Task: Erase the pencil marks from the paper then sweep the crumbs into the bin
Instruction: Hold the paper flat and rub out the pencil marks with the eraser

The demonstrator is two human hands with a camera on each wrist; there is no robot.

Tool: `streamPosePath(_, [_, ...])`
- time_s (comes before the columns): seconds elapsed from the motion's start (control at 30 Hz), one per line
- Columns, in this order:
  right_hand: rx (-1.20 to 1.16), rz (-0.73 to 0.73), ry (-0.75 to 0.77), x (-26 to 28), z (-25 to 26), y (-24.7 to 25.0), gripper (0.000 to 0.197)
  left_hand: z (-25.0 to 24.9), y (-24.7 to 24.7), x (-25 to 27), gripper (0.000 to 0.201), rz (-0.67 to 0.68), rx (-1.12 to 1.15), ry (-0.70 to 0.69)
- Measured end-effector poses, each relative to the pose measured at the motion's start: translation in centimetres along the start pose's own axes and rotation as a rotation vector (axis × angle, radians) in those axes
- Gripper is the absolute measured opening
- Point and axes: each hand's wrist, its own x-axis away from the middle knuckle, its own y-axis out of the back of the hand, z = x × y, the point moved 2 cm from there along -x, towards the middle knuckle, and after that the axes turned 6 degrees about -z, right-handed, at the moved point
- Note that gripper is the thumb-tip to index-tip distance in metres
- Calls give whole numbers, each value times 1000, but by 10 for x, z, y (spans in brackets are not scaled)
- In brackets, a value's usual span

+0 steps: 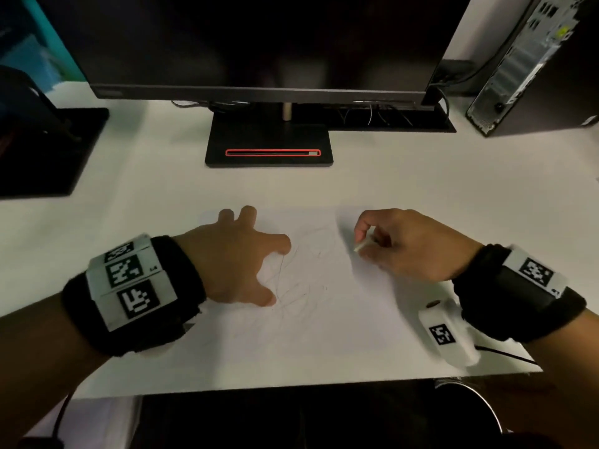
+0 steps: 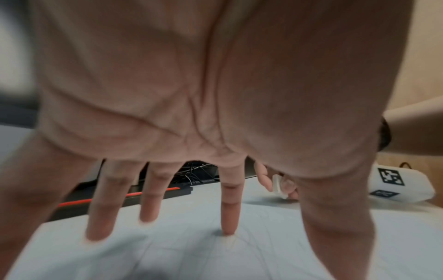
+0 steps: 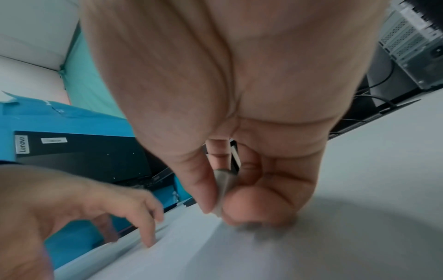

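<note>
A white sheet of paper with faint pencil scribbles lies on the white desk. My left hand is spread flat on the sheet's left part, and its straight fingertips press the paper down. My right hand pinches a small white eraser between thumb and fingers. The eraser's end is at the paper's right part. In the right wrist view the eraser is gripped just above the sheet. No crumbs are visible.
A black monitor stand stands behind the paper. A second dark stand is at the left and a computer tower at the back right. A round dark bin rim shows below the desk's front edge at the right.
</note>
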Motion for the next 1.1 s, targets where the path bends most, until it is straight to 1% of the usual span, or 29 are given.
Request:
streamPosePath(0.07, [16, -3, 8, -2, 2, -2, 3, -7, 5, -4, 69, -78, 24, -32])
streamPosePath(0.13, [40, -13, 16, -4, 6, -5, 7, -13, 10, -11, 77, -116, 75, -48])
streamPosePath(0.23, [137, -24, 38, -7, 13, -6, 14, -19, 10, -20, 101, -42, 49, -30])
streamPosePath(0.3, [191, -22, 40, -9, 14, -5, 16, -21, 8, -24, 109, 9, -2, -4])
streamPosePath(0.37, [230, -16, 36, -12, 14, -5, 18, -23, 5, -25, 110, 22, -19, 10])
streamPosePath(0.5, [297, -27, 36, -20, 15, -6, 18, -26, 0, -25, 109, 5, -28, 14])
streamPosePath(0.63, [340, -78, 39, -26, 18, -8, 17, -29, -3, -27, 109, -4, -34, 22])
streamPosePath(0.67, [345, -71, 63, -25, 21, -11, 16, -30, -3, -28, 109, -6, -36, 22])
streamPosePath(0.73, [353, -10, 130, -19, 30, -20, 15, -29, -4, -29, 110, -8, -35, 19])
streamPosePath(0.8, [372, 25, 147, -20, 34, -20, 15, -28, -4, -30, 110, -9, -35, 13])
streamPosePath(0.9, [406, -59, 80, -28, 24, -7, 16, -29, -4, -30, 110, -3, -26, 9])
streamPosePath(0.93, [407, -68, 82, -27, 23, -8, 16, -29, -4, -30, 110, -5, -24, 9])
streamPosePath(1.03, [380, 23, 157, -19, 31, -21, 14, -29, -4, -30, 109, -16, -20, 10])
streamPosePath(1.07, [376, 34, 153, -20, 32, -21, 14, -29, -4, -30, 109, -16, -20, 12])
streamPosePath(1.1, [383, 15, 130, -23, 30, -17, 15, -29, -3, -30, 109, -15, -24, 14])
